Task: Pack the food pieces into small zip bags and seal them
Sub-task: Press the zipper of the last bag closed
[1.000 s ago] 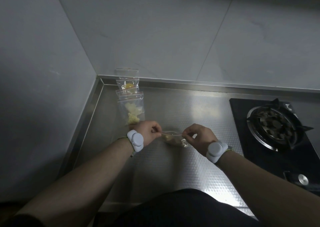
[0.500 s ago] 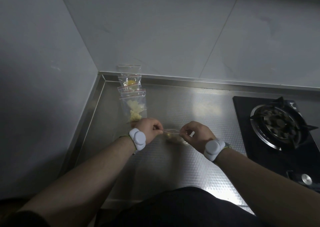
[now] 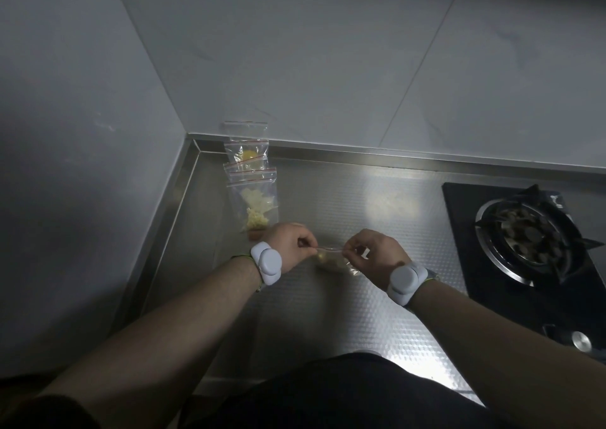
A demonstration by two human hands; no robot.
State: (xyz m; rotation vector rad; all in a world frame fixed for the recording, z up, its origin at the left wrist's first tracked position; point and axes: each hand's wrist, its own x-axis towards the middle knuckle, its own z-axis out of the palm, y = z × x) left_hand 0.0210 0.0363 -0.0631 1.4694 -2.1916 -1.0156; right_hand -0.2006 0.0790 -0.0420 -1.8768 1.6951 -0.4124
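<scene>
A small clear zip bag [image 3: 331, 259] holding pale brownish food pieces sits on the steel counter [image 3: 328, 314] between my hands. My left hand [image 3: 290, 243] pinches the left end of its zip strip and my right hand [image 3: 372, 253] pinches the right end, the strip stretched straight between the fingertips. Behind my left hand lies a row of overlapping filled zip bags: one with pale yellow crumbly pieces [image 3: 255, 212] and a farther one with a yellow piece [image 3: 248, 157]. A small brown piece [image 3: 255, 233] peeks out beside my left hand.
A black gas hob [image 3: 531, 241] with a burner grate sits on the right, its knob [image 3: 581, 340] near the front edge. Grey tiled walls meet at the back left corner. My dark-clothed torso [image 3: 328, 392] fills the bottom.
The view has tilted slightly, so the counter and bags sit lower in frame. Both hands keep pinching the bag's zip strip and have drawn a little closer together.
</scene>
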